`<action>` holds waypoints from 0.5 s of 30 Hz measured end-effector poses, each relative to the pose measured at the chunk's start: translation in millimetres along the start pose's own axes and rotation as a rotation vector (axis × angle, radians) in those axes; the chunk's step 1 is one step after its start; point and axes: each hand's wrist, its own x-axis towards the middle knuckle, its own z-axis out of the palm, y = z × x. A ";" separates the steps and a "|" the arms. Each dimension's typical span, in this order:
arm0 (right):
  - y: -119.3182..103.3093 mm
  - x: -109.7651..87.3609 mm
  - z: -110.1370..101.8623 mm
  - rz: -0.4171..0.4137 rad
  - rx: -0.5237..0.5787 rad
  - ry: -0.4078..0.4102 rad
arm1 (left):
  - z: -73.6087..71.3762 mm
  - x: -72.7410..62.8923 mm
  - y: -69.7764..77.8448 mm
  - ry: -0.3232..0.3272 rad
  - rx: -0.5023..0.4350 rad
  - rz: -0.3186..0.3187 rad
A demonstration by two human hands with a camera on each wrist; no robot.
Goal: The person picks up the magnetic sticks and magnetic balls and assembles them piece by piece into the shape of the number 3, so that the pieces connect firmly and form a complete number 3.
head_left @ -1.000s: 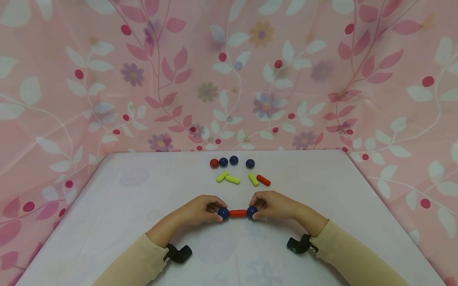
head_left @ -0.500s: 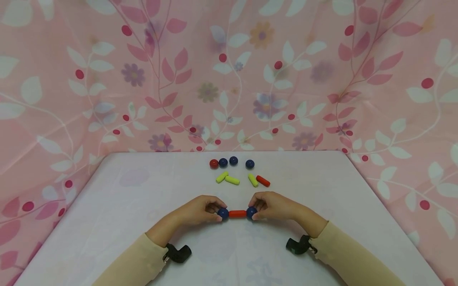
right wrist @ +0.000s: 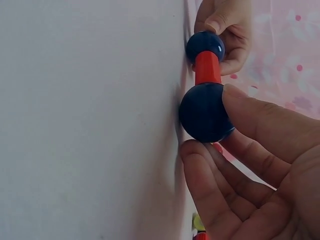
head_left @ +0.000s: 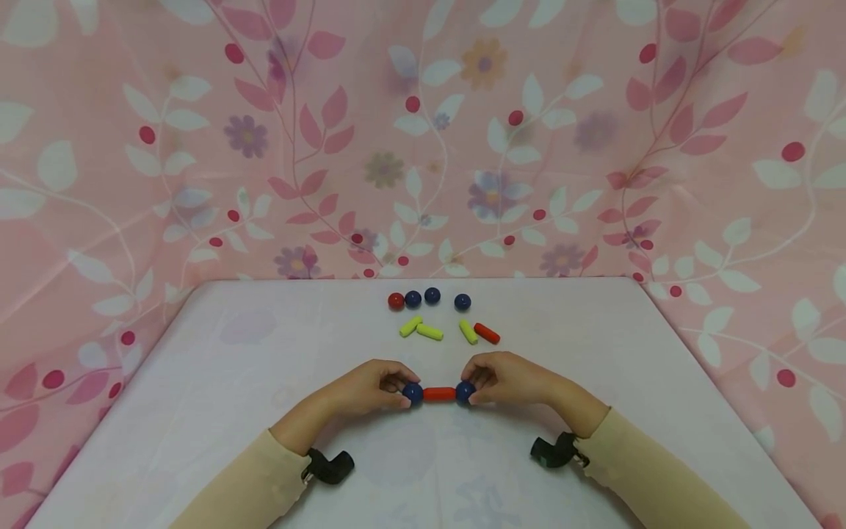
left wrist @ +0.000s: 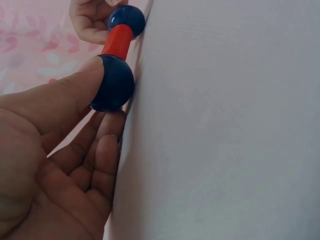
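A short red rod [head_left: 439, 394] lies between two dark blue balls, joined end to end in a dumbbell shape. My left hand [head_left: 374, 384] pinches the left blue ball [left wrist: 116, 84] between thumb and fingers. On the other end, my right hand [head_left: 507, 378] pinches the right blue ball [right wrist: 205, 113] the same way. Both wrist views show the red rod [left wrist: 118, 42] meeting each ball with no visible gap. The joined piece sits low, close over the white tabletop.
Toward the back stand a red ball [head_left: 396, 301] and several blue balls, one blue ball [head_left: 463, 302] apart at the right. Before them lie yellow-green rods [head_left: 430, 332] and another red rod [head_left: 487, 333]. A pink floral cloth [head_left: 423, 147] hangs behind the white table [head_left: 218, 411].
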 end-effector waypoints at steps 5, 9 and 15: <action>0.3 -2.1 -6.4 -0.009 -0.007 0.007 | -0.5 -1.1 1.8 -0.003 -0.002 -0.002; 0.7 -5.1 -14.2 -0.027 -0.017 0.021 | -0.2 -1.4 1.2 -0.007 -0.011 -0.001; 0.4 -10.3 -29.0 -0.051 -0.034 0.055 | -0.2 -1.4 0.6 -0.004 -0.021 -0.001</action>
